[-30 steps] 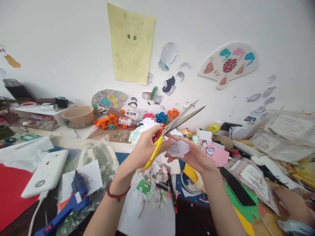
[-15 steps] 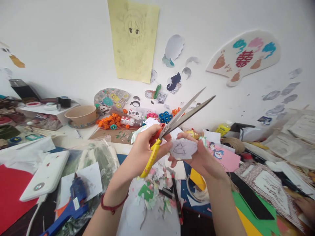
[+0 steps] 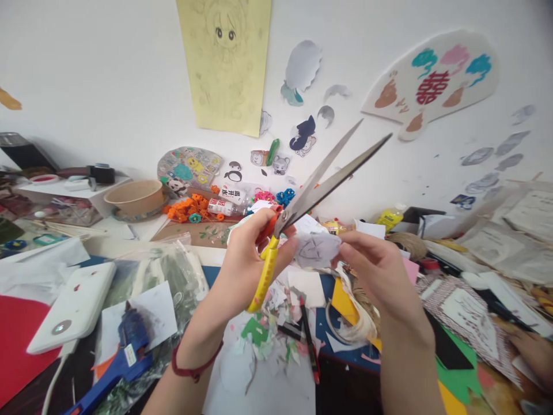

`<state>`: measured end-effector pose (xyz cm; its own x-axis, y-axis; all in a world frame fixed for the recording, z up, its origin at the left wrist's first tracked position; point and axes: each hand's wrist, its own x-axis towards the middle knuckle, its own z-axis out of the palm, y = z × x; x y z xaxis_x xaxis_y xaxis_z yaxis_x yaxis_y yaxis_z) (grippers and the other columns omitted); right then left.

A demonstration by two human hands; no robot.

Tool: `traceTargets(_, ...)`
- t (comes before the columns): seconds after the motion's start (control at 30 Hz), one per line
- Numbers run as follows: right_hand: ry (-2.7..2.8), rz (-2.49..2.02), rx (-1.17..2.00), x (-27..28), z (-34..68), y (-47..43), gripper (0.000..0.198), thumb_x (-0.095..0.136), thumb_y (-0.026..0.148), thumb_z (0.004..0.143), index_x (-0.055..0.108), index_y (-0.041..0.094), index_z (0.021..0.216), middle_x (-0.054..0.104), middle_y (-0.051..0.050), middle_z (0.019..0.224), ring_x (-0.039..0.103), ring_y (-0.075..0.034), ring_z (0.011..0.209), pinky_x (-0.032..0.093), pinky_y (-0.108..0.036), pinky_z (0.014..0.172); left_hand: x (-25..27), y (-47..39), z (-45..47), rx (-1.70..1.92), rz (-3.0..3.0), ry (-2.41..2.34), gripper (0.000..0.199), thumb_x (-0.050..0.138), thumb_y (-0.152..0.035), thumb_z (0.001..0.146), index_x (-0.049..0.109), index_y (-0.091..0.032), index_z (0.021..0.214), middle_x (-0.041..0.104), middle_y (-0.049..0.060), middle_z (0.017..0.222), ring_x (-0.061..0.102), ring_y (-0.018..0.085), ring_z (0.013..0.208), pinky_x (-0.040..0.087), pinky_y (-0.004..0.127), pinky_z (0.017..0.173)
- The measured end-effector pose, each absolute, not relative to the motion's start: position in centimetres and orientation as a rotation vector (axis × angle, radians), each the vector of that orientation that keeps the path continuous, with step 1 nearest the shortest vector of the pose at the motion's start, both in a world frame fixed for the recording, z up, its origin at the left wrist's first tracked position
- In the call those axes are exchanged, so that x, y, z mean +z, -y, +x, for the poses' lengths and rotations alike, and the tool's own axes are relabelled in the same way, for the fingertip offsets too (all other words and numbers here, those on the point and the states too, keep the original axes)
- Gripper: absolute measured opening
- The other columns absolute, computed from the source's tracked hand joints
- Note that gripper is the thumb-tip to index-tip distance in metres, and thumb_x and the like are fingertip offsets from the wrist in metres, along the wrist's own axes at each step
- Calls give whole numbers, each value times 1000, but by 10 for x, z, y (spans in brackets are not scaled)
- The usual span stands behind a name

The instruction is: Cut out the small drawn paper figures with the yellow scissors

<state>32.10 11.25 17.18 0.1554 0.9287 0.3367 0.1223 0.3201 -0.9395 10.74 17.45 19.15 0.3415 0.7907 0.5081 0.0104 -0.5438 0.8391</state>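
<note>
Nearby, bottle (image 3: 225, 207) with unreadable Chinese label.

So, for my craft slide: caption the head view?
Left hand holds open yellow-handled scissors; right hand pinches a small paper cutout.

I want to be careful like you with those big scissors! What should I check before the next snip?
1. Scissors gripped firmly by the left hand: ok.
2. Blades parted and ready: ok, open and pointing up and away.
3. Paper cutout held steady by the right hand: ok, pinched at its edge.
4. Right fingers out of the blades: ok, they sit below them.
5. Paper between the blades: not ok, it lies below the pivot.
6. Cut line on the paper visible: cannot tell, the drawing is too faint.
</note>
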Motion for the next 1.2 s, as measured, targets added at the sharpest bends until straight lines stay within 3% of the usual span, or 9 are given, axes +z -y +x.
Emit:
traceTargets(0.13,1294,-1108,801,176,318,-109,4,78,30,84,78,26,85,75,1,71,71,-13,64,59,-23,65,192,-175,109,1305,1824,-711,9,68,-21,84,60,-19,85,46,-5,70,39,9,63,33,25,57)
traceTargets(0.37,1351,-1197,860,177,312,-103,11,82,28,78,79,19,84,79,-5,72,75,-17,65,62,-24,62,193,-174,108,1318,1761,-701,11,69,-22,83,60,-19,88,51,-5,70,39,9,61,35,24,56)
traceTargets(0.57,1304,-1166,870,174,305,-106,9,82,26,79,78,18,78,78,-4,68,74,-16,61,62,-23,58,190,-180,107,1357,1856,-808,18,64,-38,91,61,-20,89,55,-1,76,43,12,65,38,27,59)
traceTargets(0.67,1178,-1066,775,175,305,-107,6,81,23,79,77,20,77,77,-2,68,73,-14,60,62,-23,59,186,-189,104,1354,1978,-798,26,56,-47,94,57,-21,101,53,0,81,45,14,70,39,29,65)
traceTargets(0.83,997,-878,559,181,304,-103,11,81,22,79,74,21,72,74,1,64,72,-13,59,61,-23,59,182,-199,102,1230,2197,-918,48,69,-47,81,44,-19,111,52,7,106,50,23,94,41,36,83)
traceTargets(1.0,950,-817,425,185,303,-99,12,79,24,81,70,21,73,73,2,64,70,-14,58,60,-27,61,183,-194,106,966,2295,-819,33,63,-43,83,44,-20,98,51,1,92,47,18,80,39,31,72)
traceTargets(1.2,946,-781,328,185,297,-97,13,77,24,82,69,21,72,71,3,63,69,-13,57,58,-26,59,184,-186,117,880,2285,-757,38,66,-47,82,46,-20,99,51,0,86,45,18,75,37,31,70)
